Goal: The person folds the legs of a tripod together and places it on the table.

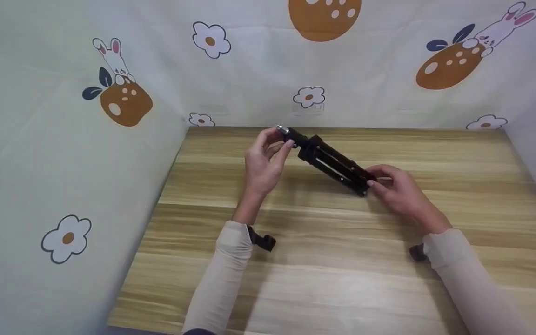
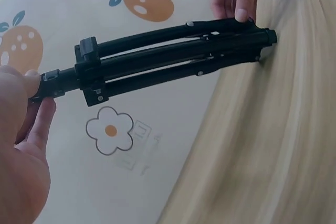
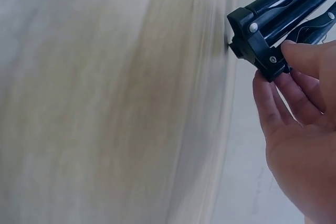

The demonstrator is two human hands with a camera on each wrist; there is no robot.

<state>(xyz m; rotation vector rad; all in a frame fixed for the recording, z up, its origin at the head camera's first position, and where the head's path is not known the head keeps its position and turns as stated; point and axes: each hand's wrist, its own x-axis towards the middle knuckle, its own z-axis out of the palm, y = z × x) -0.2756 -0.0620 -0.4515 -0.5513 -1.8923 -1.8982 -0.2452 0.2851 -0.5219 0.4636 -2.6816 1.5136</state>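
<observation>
A folded black tripod is held slantwise over the table, its legs lying together along the central tube. My left hand pinches its narrow upper end between thumb and fingers, just by a silver tip. At the lower right end my right hand grips the tripod with thumb and fingers. In the left wrist view the tripod stretches between both hands. Close up in the right wrist view, thumb and fingertips of the right hand hold the end beside a bracket with silver rivets.
Beneath the hands lies a wood-grain table. A pale cloth wall printed with rabbits, oranges and flowers rises behind it, with more cloth at the left and right. Black camera mounts sit on both wrists.
</observation>
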